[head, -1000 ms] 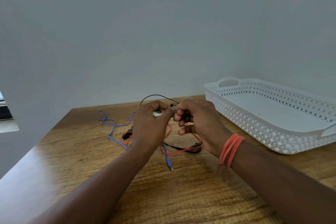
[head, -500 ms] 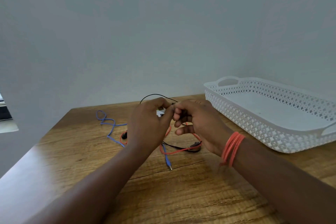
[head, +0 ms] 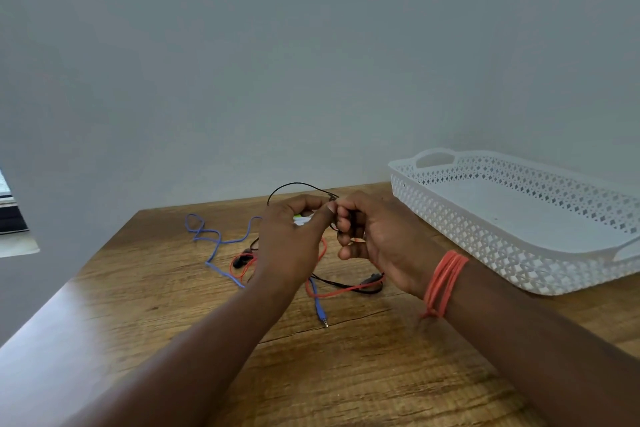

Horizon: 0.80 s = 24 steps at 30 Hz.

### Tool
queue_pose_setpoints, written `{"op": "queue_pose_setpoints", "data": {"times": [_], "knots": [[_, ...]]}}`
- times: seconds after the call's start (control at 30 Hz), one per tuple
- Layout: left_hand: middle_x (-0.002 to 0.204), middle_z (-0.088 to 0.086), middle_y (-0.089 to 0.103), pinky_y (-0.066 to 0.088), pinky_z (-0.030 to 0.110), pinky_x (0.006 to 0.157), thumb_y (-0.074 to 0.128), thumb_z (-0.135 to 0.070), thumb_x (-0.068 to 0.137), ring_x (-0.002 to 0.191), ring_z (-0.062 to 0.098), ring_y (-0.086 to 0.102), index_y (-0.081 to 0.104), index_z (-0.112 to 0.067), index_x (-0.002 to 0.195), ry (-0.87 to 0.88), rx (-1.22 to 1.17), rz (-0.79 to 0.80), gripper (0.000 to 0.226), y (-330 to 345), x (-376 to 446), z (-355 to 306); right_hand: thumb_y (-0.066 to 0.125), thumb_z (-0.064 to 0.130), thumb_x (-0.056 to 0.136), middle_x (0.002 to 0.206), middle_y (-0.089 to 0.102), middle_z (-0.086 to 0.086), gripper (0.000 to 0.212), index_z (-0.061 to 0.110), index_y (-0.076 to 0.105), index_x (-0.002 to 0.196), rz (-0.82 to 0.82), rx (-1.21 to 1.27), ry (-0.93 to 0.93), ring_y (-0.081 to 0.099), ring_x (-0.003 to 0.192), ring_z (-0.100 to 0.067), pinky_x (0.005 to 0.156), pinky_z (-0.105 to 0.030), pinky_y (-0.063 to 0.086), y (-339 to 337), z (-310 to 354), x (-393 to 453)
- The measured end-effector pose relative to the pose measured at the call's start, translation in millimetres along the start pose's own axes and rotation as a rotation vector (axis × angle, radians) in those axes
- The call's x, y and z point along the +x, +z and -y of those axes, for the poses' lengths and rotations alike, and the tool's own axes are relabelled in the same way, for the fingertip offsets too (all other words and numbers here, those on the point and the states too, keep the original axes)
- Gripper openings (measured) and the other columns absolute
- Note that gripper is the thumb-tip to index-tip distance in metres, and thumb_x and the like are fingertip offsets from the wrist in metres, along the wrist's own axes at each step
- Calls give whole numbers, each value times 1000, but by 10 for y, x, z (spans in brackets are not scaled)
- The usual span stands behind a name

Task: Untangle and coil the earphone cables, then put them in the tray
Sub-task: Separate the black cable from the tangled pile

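Above the table: both hands meet over a tangle of cables.
Left hand (head: 294, 239): fingers curled, pinching the black cable (head: 294, 185) and a small white piece.
Right hand (head: 377, 239): fingers curled round the same black cable, touching the left thumb.
Tangle: red cable (head: 341, 294) and blue cable (head: 216, 241) lie below and left of the hands.
Tray (head: 519, 246): right, nearer the right hand, holding no cables.

cables (head: 332, 288) on table (head: 138, 340), tray (head: 519, 253) right
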<state>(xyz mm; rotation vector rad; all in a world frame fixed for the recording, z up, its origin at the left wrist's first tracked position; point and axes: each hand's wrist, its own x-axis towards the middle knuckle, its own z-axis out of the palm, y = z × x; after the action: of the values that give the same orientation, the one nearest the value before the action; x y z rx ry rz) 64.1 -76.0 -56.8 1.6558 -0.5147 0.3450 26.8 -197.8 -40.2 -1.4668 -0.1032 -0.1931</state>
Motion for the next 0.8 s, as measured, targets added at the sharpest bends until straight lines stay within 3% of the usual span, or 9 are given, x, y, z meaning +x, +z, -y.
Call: {"op": "queue_pose_setpoints", "data": {"times": [0.1,0.3,0.8], "knots": [[67,-13,67,40,24,65,67,-24,89,54,-7,53,76,-17,88,-80,-48,-7,11,11,18,13,50,15,92,62,50,-3,25,11,55,68,-19,24,-13,46,54,-14,47,-27,47,17,8,-10],[45,-11,48,35,15,41,67,-18,90,40,4,36,72,-8,95,-299,-209,12,13,20,19,37,49,13,91,59,53,-4,25,8,55,68,-61,33,-44,49,54,-15,48,-28,49,34,-11,-20],[60,1,51,36,22,46,65,-20,90,46,10,38,69,-4,93,-312,-242,3,16,21,3,49,49,15,93,61,54,-5,27,9,55,68,-52,30,-36,51,55,-13,49,-28,51,35,-35,-9]]}}
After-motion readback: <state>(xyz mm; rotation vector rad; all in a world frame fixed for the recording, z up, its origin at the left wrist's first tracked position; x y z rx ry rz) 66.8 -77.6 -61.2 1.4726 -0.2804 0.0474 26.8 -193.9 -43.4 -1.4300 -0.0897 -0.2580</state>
